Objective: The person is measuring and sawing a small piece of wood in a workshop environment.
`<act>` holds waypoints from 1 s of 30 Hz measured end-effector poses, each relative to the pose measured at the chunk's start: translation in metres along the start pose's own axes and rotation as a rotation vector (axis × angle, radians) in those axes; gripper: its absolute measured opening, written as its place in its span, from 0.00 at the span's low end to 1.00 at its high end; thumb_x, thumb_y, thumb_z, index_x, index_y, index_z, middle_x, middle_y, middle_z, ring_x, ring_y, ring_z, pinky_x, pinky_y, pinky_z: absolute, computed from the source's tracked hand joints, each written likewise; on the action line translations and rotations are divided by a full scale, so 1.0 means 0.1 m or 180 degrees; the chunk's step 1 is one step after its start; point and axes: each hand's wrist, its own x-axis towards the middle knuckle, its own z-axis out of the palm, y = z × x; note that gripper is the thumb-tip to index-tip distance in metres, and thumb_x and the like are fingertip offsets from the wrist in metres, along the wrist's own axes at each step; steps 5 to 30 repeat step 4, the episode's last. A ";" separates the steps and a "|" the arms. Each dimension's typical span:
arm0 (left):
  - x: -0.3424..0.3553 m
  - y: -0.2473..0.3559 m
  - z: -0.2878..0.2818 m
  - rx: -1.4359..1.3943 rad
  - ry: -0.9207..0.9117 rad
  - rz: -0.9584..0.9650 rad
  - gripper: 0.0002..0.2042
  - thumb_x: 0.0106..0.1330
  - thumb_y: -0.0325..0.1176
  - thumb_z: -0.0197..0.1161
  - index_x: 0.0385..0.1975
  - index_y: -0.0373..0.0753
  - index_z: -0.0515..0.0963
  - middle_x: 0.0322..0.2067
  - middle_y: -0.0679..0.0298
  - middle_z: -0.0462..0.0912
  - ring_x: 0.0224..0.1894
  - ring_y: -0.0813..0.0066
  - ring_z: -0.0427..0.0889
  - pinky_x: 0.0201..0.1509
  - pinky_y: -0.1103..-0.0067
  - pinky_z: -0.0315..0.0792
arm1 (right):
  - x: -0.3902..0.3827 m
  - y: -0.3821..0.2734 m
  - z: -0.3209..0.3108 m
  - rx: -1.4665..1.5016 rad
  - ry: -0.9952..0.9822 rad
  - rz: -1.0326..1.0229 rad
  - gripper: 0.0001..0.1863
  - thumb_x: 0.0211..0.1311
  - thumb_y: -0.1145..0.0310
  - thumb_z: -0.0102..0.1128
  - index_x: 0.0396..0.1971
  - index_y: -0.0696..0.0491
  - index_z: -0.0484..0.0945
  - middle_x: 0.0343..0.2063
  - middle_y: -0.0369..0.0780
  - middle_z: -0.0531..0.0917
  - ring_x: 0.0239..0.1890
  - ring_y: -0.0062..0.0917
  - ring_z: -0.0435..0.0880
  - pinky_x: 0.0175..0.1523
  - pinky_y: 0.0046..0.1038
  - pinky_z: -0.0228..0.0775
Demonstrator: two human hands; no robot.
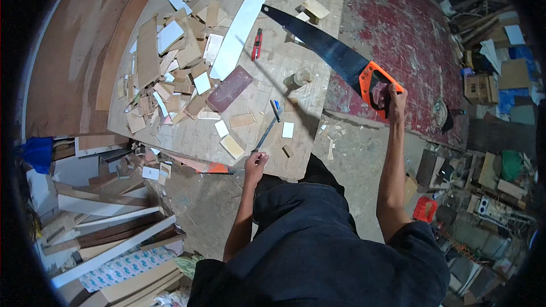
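Observation:
My right hand is closed round the orange-and-black handle of a handsaw. Its dark blade reaches up and left over the table, with the tip by a long white board. At the table's near edge, my left hand has curled fingers at the dark end of a slim grey blade-like tool, possibly a file or knife; its exact kind is unclear. Just beyond that tool lies a small blue-and-black pen-like item. A red utility knife rests beside the white board.
Wood offcuts are heaped on the table's left side. A reddish-brown panel piece and a cloudy jar are nearer the middle. A worn red surface adjoins the table on the right. Stacked boards fill the lower left.

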 end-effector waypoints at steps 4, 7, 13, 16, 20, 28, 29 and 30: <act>-0.15 0.00 0.07 -0.0084 0.0319 -0.0249 0.14 0.62 0.40 0.70 0.42 0.38 0.84 0.32 0.64 0.84 0.37 0.75 0.81 0.46 0.76 0.73 | 0.04 0.18 -0.08 0.0279 -0.0306 -0.0079 0.22 0.66 0.51 0.64 0.25 0.55 0.75 0.13 0.37 0.75 0.11 0.19 0.74 0.17 0.22 0.64; -0.15 0.00 0.07 -0.0084 0.0319 -0.0249 0.14 0.62 0.40 0.70 0.42 0.38 0.84 0.32 0.64 0.84 0.37 0.75 0.81 0.46 0.76 0.73 | 0.04 0.18 -0.08 0.0279 -0.0306 -0.0079 0.22 0.66 0.51 0.64 0.25 0.55 0.75 0.13 0.37 0.75 0.11 0.19 0.74 0.17 0.22 0.64; -0.15 0.00 0.07 -0.0084 0.0319 -0.0249 0.14 0.62 0.40 0.70 0.42 0.38 0.84 0.32 0.64 0.84 0.37 0.75 0.81 0.46 0.76 0.73 | 0.04 0.18 -0.08 0.0279 -0.0306 -0.0079 0.22 0.66 0.51 0.64 0.25 0.55 0.75 0.13 0.37 0.75 0.11 0.19 0.74 0.17 0.22 0.64; -0.15 0.00 0.07 -0.0084 0.0319 -0.0249 0.14 0.62 0.40 0.70 0.42 0.38 0.84 0.32 0.64 0.84 0.37 0.75 0.81 0.46 0.76 0.73 | 0.04 0.18 -0.08 0.0279 -0.0306 -0.0079 0.22 0.66 0.51 0.64 0.25 0.55 0.75 0.13 0.37 0.75 0.11 0.19 0.74 0.17 0.22 0.64; -0.15 0.00 0.07 -0.0084 0.0319 -0.0249 0.14 0.62 0.40 0.70 0.42 0.38 0.84 0.32 0.64 0.84 0.37 0.75 0.81 0.46 0.76 0.73 | 0.04 0.18 -0.08 0.0279 -0.0306 -0.0079 0.22 0.66 0.51 0.64 0.25 0.55 0.75 0.13 0.37 0.75 0.11 0.19 0.74 0.17 0.22 0.64; -0.15 0.00 0.07 -0.0084 0.0319 -0.0249 0.14 0.62 0.40 0.70 0.42 0.38 0.84 0.32 0.64 0.84 0.37 0.75 0.81 0.46 0.76 0.73 | 0.04 0.18 -0.08 0.0279 -0.0306 -0.0079 0.22 0.66 0.51 0.64 0.25 0.55 0.75 0.13 0.37 0.75 0.11 0.19 0.74 0.17 0.22 0.64; -0.15 0.00 0.07 -0.0084 0.0319 -0.0249 0.14 0.62 0.40 0.70 0.42 0.38 0.84 0.32 0.64 0.84 0.37 0.75 0.81 0.46 0.76 0.73 | 0.04 0.18 -0.08 0.0279 -0.0306 -0.0079 0.22 0.66 0.51 0.64 0.25 0.55 0.75 0.13 0.37 0.75 0.11 0.19 0.74 0.17 0.22 0.64; -0.15 0.00 0.07 -0.0084 0.0319 -0.0249 0.14 0.62 0.40 0.70 0.42 0.38 0.84 0.32 0.64 0.84 0.37 0.75 0.81 0.46 0.76 0.73 | 0.04 0.18 -0.08 0.0279 -0.0306 -0.0079 0.22 0.66 0.51 0.64 0.25 0.55 0.75 0.13 0.37 0.75 0.11 0.19 0.74 0.17 0.22 0.64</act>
